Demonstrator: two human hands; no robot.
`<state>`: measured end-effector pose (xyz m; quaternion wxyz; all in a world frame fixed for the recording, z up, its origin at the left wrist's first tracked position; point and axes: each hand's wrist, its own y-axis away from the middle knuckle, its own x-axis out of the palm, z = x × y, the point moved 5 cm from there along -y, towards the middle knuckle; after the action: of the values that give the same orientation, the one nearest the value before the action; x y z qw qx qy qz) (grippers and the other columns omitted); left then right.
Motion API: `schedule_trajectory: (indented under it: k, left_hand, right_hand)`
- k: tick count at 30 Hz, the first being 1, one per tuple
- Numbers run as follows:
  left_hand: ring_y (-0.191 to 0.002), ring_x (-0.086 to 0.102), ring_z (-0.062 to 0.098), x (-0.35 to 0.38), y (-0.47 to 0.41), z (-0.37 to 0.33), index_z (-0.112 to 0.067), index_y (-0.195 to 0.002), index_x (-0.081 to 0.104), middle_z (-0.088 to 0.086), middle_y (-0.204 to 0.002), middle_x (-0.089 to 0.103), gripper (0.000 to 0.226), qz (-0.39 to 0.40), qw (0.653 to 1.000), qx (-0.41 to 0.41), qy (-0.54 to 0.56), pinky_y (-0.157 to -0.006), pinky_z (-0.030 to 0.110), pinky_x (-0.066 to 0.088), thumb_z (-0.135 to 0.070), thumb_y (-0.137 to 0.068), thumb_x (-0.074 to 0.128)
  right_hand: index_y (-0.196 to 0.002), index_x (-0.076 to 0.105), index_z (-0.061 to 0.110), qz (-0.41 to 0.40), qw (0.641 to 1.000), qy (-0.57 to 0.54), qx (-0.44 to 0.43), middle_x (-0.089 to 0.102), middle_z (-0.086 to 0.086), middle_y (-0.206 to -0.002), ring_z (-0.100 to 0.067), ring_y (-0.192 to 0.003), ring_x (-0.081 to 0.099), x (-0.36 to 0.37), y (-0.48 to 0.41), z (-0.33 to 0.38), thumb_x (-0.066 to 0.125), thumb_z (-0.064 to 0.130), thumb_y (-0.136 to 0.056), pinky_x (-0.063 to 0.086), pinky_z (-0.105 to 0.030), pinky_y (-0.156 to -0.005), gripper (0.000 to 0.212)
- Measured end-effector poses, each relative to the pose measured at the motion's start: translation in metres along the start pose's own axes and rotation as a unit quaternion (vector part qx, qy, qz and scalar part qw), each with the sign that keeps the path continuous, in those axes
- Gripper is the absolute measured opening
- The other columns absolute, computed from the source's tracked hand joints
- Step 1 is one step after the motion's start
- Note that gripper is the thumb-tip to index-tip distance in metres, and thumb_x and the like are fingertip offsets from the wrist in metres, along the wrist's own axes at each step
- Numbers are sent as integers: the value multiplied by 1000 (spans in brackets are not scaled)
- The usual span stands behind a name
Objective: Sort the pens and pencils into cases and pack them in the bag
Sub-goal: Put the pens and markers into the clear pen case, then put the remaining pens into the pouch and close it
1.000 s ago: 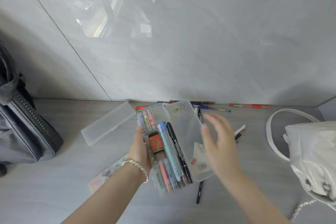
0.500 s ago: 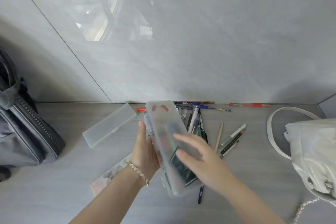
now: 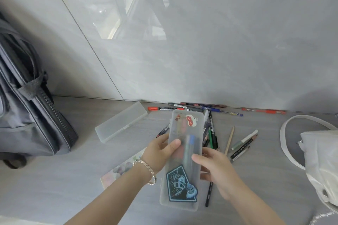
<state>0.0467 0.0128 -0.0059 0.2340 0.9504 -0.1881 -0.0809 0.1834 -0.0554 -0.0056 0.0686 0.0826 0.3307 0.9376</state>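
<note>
**Both hands grip the closed pencil case above the loose pens**

The left hand [image 3: 161, 153] holds the pencil case [image 3: 195, 133] by its left long edge, with the thumb pressed flat on the lid and the fingers curled underneath. The right hand [image 3: 217, 168] holds the opposite edge the same way, thumb tip on the lid and fingers wrapped below. A chain bracelet [image 3: 146, 170] circles the left wrist.

The case is a long, round-cornered box of frosted, translucent plastic with its lid down. Blurred pen shapes, one with a blue end, show through the lid. It carries a dark angular sticker [image 3: 181, 185] near the person and a small red one [image 3: 190, 119] at the far end. It sits between the two hands, its long axis pointing away from the person.

Loose pens and pencils [image 3: 212, 129] lie on the grey wood-grain table [image 3: 54, 179] beyond and to the right of the case. A second frosted case [image 3: 121, 124] lies closed to the left. A grey zippered backpack [image 3: 27, 106] is at the far left and a white handbag [image 3: 321, 160] at the right.
</note>
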Motion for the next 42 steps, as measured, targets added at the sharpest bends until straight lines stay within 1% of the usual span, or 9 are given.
schedule_trajectory:
  k: [3,8,11,14,27,32,35,39,42]
  left_hand:
    - [-99,62,9,-3,5,-8,-27,-109,53,-15,-97,62,28,-8,977,7,-215,-80,19,47,-34,-84,63]
    - [-140,22,20,12,18,6,-12,-147,-9,4,-147,17,125,26,922,-35,-384,-111,29,29,-45,-64,78]
    - [-130,39,18,-5,11,13,-19,-143,15,-6,-134,34,118,-63,970,-63,-224,-104,26,35,-42,-50,84]
    - [-124,45,20,-39,1,10,-16,-140,24,0,-135,41,115,-114,966,-62,-225,-103,33,40,-30,-45,87]
    - [-121,45,28,-151,-30,57,-16,-143,27,8,-136,40,110,-103,862,-160,-470,-95,34,46,-14,-49,83]
    - [-134,23,28,-134,-26,47,-27,-137,39,6,-145,23,69,-176,825,-68,-533,-105,42,36,-19,-74,65]
    - [-128,34,28,-104,-15,38,-18,-132,47,8,-139,38,52,-158,823,8,-546,-102,38,37,-27,-82,62]
    - [-132,34,19,-65,-1,60,-19,-140,27,-1,-140,35,79,-18,751,-47,-658,-104,32,36,-60,-78,54]
    - [-129,39,21,-58,4,64,-15,-142,20,1,-137,40,89,-22,716,-74,-694,-106,32,32,-61,-75,56]
  right_hand:
    - [-98,66,14,-45,998,-45,-2,73,-8,-88,-20,-75,71,2,-7,-6,66,7,-81,56,-33,-61,18]
    - [-95,55,27,-115,990,-47,-72,64,3,-99,-12,-93,62,22,-7,2,72,22,-78,53,-34,-81,24]
    - [-100,53,29,-78,991,32,-101,60,13,-99,3,-90,56,32,-5,13,64,26,-84,45,-12,-69,20]
    - [-93,59,30,-24,987,102,-121,66,6,-100,-6,-97,62,33,-8,20,60,21,-87,50,-25,-88,11]
    - [-92,59,22,-7,984,157,-81,65,4,-81,3,-74,60,10,-16,-5,48,8,-92,46,-6,-67,18]
    - [-84,59,26,-22,983,165,-81,66,4,-79,-3,-77,63,3,-16,-11,49,9,-91,46,-14,-74,21]
    - [-84,59,27,-32,981,171,-80,66,4,-78,-11,-82,63,-1,-18,-16,49,7,-90,45,-15,-72,23]
    - [-85,58,28,-28,974,214,-76,63,7,-79,-11,-86,62,-1,-19,-23,48,9,-91,44,-16,-75,22]
    - [-89,56,30,-16,960,262,-97,60,12,-89,-6,-91,58,4,-16,-23,49,15,-92,42,-12,-79,17]
